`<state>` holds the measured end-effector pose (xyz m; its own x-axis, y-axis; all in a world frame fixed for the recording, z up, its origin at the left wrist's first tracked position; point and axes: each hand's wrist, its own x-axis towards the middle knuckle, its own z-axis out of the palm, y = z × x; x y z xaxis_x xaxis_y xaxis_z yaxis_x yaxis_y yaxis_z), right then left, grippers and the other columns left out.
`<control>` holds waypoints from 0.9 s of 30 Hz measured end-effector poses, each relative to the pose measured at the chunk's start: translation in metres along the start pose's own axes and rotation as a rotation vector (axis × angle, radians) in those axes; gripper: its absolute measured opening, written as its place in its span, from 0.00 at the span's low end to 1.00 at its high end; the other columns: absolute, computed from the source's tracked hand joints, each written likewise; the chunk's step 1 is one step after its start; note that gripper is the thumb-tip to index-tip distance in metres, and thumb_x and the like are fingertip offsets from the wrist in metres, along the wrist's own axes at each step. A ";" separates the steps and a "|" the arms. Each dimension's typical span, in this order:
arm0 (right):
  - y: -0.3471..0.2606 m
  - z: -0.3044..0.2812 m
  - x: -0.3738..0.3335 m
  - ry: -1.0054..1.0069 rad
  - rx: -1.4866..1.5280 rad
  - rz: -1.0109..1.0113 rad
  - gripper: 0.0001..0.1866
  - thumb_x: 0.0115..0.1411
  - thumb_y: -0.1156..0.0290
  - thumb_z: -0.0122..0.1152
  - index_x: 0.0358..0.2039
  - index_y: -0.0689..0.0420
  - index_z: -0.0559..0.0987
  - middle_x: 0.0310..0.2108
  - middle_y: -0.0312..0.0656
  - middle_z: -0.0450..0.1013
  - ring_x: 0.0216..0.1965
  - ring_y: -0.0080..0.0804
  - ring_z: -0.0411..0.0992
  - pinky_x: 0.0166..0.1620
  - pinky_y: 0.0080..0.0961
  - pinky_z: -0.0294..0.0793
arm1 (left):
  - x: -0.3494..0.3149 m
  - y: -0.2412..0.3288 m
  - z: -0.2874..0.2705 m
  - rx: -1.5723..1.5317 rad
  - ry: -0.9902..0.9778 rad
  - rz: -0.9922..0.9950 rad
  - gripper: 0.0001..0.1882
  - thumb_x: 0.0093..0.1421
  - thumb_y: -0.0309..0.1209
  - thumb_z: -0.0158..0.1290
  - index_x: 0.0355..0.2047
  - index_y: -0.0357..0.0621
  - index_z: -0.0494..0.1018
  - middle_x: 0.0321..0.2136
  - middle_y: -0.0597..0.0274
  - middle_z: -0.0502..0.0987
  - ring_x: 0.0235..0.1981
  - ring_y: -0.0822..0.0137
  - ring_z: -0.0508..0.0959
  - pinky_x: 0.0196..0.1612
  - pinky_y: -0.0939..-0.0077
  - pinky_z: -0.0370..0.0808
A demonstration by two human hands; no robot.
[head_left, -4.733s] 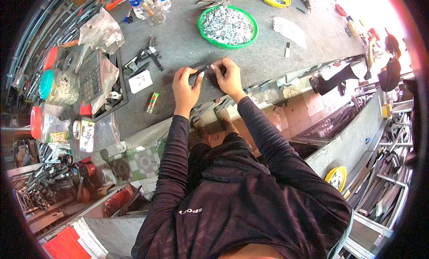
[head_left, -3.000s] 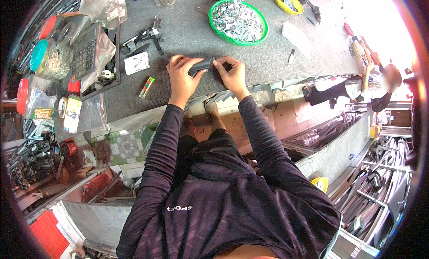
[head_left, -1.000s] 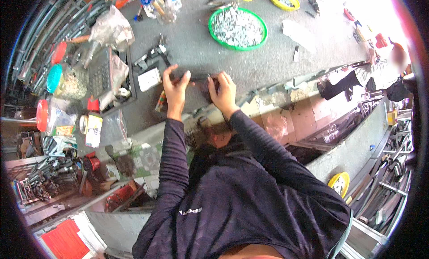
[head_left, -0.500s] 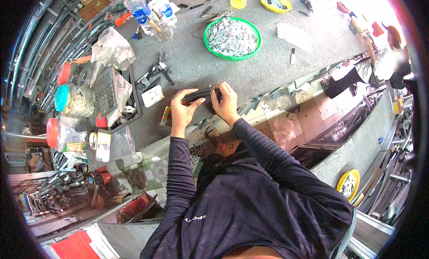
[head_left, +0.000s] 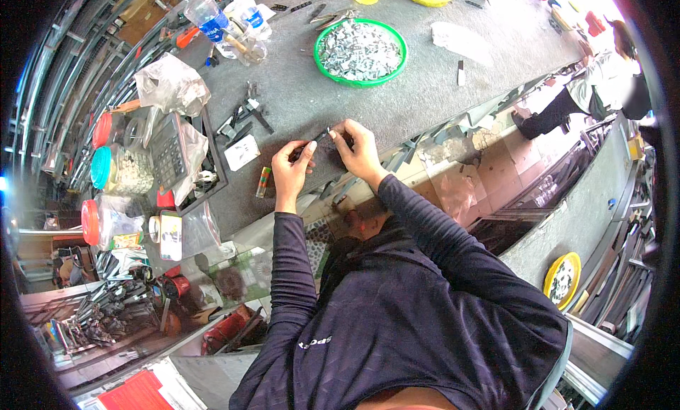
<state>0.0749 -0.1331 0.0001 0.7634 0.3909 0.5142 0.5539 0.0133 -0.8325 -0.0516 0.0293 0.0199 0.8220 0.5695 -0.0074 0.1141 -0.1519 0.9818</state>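
Observation:
My left hand [head_left: 289, 171] is closed round a short dark strip [head_left: 322, 135], its thumb lying along it. One end of the strip points up and right toward my other hand. My right hand [head_left: 358, 151] pinches thumb and forefinger together at that end; whatever small piece sits between those fingertips is too small to make out. Both hands are just above the near edge of the grey worktable [head_left: 297, 102]. Beyond them stands a green basket [head_left: 363, 83] heaped with small shiny metal pieces.
Left of my hands lie a white card [head_left: 242, 152], a small orange-and-green tube [head_left: 263, 182] and several dark parts [head_left: 244, 116]. A calculator [head_left: 168, 155], lidded jars and a phone [head_left: 171, 235] crowd the left side. Bottles [head_left: 207, 20] stand farther back. Another person [head_left: 591, 91] is at the right.
The dark strip has turned from lying level between both hands to pointing up and right, mostly inside my left hand. My right fingers have shifted to its tip. The whole view has shifted slightly.

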 end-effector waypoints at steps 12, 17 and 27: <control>0.001 -0.002 -0.002 -0.013 0.046 0.141 0.08 0.72 0.72 0.70 0.39 0.62 0.82 0.30 0.49 0.78 0.29 0.38 0.76 0.37 0.35 0.76 | -0.002 -0.009 -0.002 -0.056 0.025 0.041 0.21 0.73 0.45 0.70 0.49 0.36 0.87 0.29 0.66 0.84 0.26 0.77 0.82 0.28 0.78 0.81; -0.002 -0.004 0.000 -0.037 0.049 0.171 0.08 0.72 0.71 0.70 0.38 0.61 0.82 0.31 0.51 0.79 0.30 0.45 0.78 0.37 0.39 0.77 | -0.002 -0.010 -0.002 -0.050 0.033 0.029 0.21 0.73 0.45 0.71 0.49 0.36 0.87 0.29 0.66 0.83 0.26 0.77 0.82 0.28 0.78 0.81; -0.004 -0.001 -0.001 -0.008 -0.006 0.075 0.10 0.72 0.71 0.72 0.35 0.62 0.81 0.27 0.44 0.77 0.28 0.27 0.73 0.35 0.31 0.75 | -0.009 -0.005 -0.001 -0.018 0.028 0.116 0.20 0.66 0.41 0.77 0.48 0.37 0.89 0.32 0.67 0.87 0.26 0.79 0.81 0.29 0.79 0.78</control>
<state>0.0726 -0.1344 0.0029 0.8005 0.3977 0.4484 0.4969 -0.0222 -0.8675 -0.0599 0.0262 0.0151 0.8129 0.5717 0.1112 0.0094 -0.2038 0.9790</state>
